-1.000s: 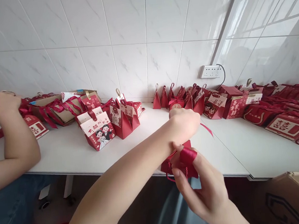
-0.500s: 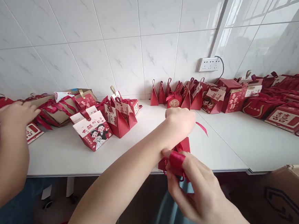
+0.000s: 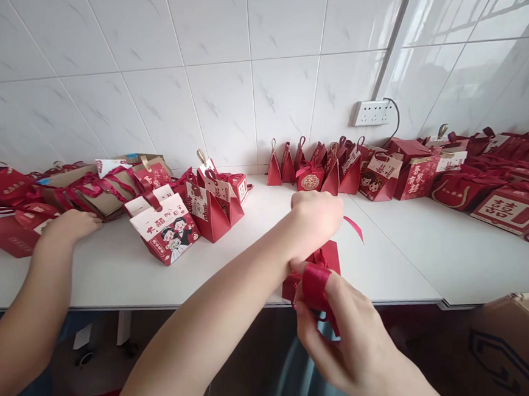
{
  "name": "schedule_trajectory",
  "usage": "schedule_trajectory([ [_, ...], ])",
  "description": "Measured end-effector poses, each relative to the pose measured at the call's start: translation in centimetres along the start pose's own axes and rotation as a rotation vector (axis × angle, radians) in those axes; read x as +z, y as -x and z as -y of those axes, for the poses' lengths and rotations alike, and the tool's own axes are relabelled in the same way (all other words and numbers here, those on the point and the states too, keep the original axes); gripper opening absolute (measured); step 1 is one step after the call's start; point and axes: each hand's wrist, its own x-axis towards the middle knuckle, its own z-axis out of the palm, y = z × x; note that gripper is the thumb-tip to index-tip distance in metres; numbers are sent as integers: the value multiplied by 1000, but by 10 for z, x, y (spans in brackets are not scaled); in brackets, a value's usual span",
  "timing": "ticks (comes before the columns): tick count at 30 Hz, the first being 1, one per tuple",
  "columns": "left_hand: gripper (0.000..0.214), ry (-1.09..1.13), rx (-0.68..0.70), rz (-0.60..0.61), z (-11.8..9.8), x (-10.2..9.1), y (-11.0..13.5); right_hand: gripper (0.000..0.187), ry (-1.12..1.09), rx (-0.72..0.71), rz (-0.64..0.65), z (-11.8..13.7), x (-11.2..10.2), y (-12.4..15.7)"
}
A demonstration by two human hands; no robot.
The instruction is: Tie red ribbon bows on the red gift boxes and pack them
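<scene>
Shifted since the earlier frame: a co-worker's hand (image 3: 69, 228), which has come rightward to the tabletop (image 3: 237, 267), just beside the ribbon-strewn brown box (image 3: 117, 203). The wearer's own hands keep nearly the same pose, so the ribbon work stands at much the same stage. Left hand (image 3: 318, 209): curled closed on the ribbon (image 3: 316, 282), a narrow tail emerging beyond it; its fingertips face away, so the exact hold cannot be judged. Right hand (image 3: 351, 331): crooked around the same ribbon, a broad satin band passing over the forefinger. Red gift box (image 3: 332, 255): at the tabletop's near edge, beneath the left wrist and behind the right fingers. Surroundings: a box printed with a cartoon couple (image 3: 174, 232) to the left, small looped boxes (image 3: 274, 171) along the wall, a white power strip (image 3: 374, 113) above, and ribbon-topped red packages (image 3: 512, 206) at right. Chief obstruction: the left forearm, crossing the view and covering part of the gift box.
</scene>
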Motion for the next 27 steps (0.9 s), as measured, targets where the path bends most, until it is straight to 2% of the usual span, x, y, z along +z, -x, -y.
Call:
schedule_trajectory([
  [6, 35, 17, -23, 14, 2, 1, -3, 31, 12, -31, 62, 2, 3, 0],
  [13, 32, 14, -35, 19, 4, 5, -6, 36, 22, 8, 38, 3, 5, 2],
  [17, 33, 34, -32, 21, 4, 4, -4, 38, 27, 15, 72, 11, 5, 2],
  [24, 33, 25, -45, 38, 6, 6, -8, 34, 9, 36, 34, 7, 6, 2],
  [27, 32, 25, -45, 29, 6, 8, -10, 35, 19, 46, 56, 9, 7, 1],
])
